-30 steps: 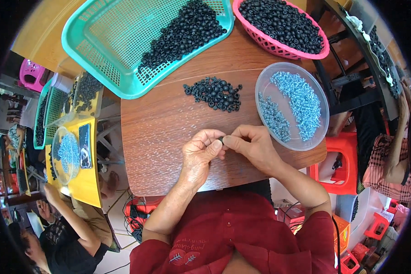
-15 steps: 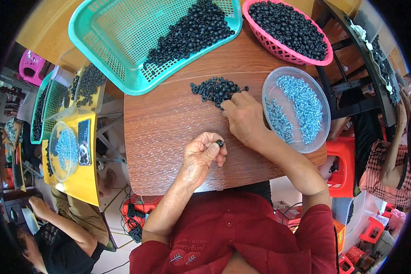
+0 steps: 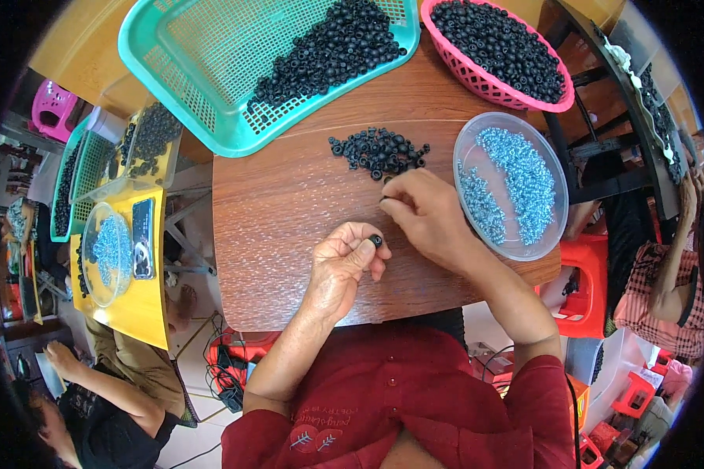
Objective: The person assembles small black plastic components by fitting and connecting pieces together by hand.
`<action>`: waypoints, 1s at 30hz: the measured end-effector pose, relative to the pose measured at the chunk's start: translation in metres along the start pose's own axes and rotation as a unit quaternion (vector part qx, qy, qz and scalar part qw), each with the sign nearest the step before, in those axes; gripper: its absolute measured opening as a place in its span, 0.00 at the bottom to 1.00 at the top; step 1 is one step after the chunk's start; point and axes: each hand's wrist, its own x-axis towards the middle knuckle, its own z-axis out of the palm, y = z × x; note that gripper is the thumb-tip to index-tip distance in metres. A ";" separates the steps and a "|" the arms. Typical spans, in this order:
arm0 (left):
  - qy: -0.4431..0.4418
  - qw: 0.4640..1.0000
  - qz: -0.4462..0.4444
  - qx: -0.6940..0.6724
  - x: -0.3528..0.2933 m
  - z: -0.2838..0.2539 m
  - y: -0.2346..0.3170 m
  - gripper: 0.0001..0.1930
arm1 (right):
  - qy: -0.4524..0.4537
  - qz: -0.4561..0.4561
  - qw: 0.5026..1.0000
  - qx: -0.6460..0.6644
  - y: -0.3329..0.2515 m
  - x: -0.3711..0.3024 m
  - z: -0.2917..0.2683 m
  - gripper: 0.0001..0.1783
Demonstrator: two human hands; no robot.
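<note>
- One bead (image 3: 376,241), black and round, is in the left hand (image 3: 343,258), between the thumb and the bent fingers.
- This left hand is closed on the bead and it is above the middle of the table (image 3: 274,227), toward the person's side. The hole of the bead can be seen.
- The right hand (image 3: 424,213) is farther forward, with the thumb and the forefinger bent toward each other, just beside the near edge of the pile (image 3: 378,151).
- At the fingertips of this right hand a small dark spot is visible, but I cannot tell if the hand grips something there.
- The pile is made of black beads, and it lies directly on the brown table, in front of both hands.
- Beyond the pile, to the left, is the green basket (image 3: 238,144), with many black beads gathered in its right part.
- To the right of it is the pink basket (image 3: 489,92), which is filled with black beads.
- The clear dish (image 3: 516,252) is on the right side of the table, near the right forearm. It contains shiny blue bits (image 3: 530,187) in two heaps, the larger one on the right.
- On the left, well apart, a phone (image 3: 143,238) lies on a yellow surface (image 3: 145,316), beside another round dish (image 3: 111,254) with blue bits.
- Red stools (image 3: 590,273) are at the right.
</note>
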 end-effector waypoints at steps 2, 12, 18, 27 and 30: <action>0.014 1.000 0.010 0.004 0.000 0.002 0.002 0.07 | -0.048 0.137 0.981 0.131 -0.002 -0.007 -0.011 0.07; 0.036 0.997 0.051 0.044 0.002 0.020 0.004 0.08 | -0.046 0.195 0.876 0.438 -0.006 -0.030 -0.015 0.04; 0.022 0.998 0.050 0.035 0.000 0.025 0.000 0.08 | -0.006 0.180 0.875 0.449 -0.010 -0.040 -0.014 0.07; 0.047 0.990 0.095 0.092 -0.001 0.034 -0.011 0.09 | 0.032 0.233 0.847 0.477 -0.014 -0.053 -0.012 0.07; 0.048 0.991 0.093 0.086 0.001 0.035 -0.009 0.09 | 0.046 0.221 0.867 0.445 -0.016 -0.055 -0.015 0.07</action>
